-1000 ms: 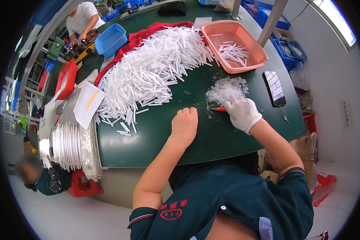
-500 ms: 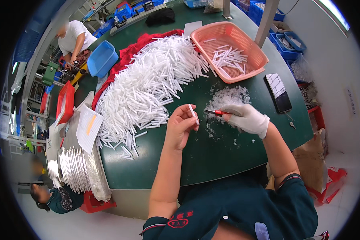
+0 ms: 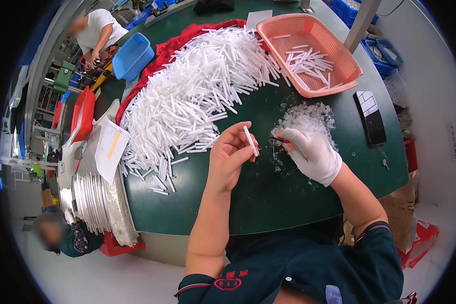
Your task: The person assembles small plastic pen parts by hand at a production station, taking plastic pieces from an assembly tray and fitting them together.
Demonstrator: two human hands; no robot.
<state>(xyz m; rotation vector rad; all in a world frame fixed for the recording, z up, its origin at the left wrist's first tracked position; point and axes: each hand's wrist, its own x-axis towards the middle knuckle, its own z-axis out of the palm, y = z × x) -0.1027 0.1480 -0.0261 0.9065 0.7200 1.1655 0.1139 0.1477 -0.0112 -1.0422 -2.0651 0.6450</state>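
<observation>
Tube [image 3: 251,140] (head view): left of the scrap heap [image 3: 306,115], pinched near its lower end by the left hand [image 3: 229,159]. Right hand [image 3: 315,156], well apart, grips a tool [image 3: 279,139] at the heap's near-left edge. Tube likely light, stiff, slippery; hold the lower end gently.

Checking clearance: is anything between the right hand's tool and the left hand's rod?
Nothing visible stands between the red-and-black tool in the gloved right hand and the white rod in the left hand; green tabletop shows through the gap.

A pale wall [image 3: 438,96] stands right of the green table [image 3: 283,213].
</observation>
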